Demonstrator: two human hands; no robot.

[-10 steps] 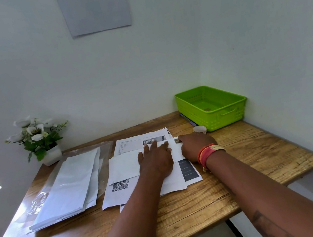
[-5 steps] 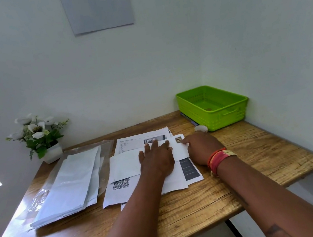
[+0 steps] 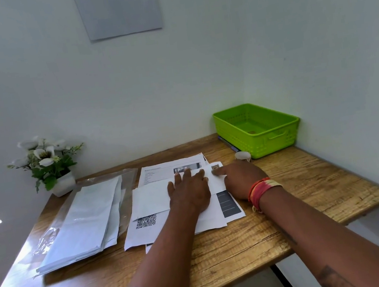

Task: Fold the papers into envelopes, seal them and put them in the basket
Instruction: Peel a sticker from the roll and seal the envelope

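Note:
A white envelope [image 3: 152, 197] lies across a stack of printed papers [image 3: 170, 169] in the middle of the wooden table [image 3: 300, 191]. My left hand [image 3: 189, 192] lies flat on the envelope with straight fingers. My right hand [image 3: 239, 179] rests at the envelope's right end, its index finger pressing a small brown stamp [image 3: 214, 166] at the corner. The green plastic basket [image 3: 257, 129] stands at the back right corner against the wall.
A pile of white envelopes in clear plastic wrap [image 3: 82, 219] lies on the left. A white pot of flowers [image 3: 47, 163] stands at the back left. A small round white container [image 3: 242, 155] and a pen [image 3: 228, 144] sit beside the basket.
My right hand slid slightly back toward me along the envelope's right end, with the index finger staying at the stamp. My left hand stays flat on the envelope.

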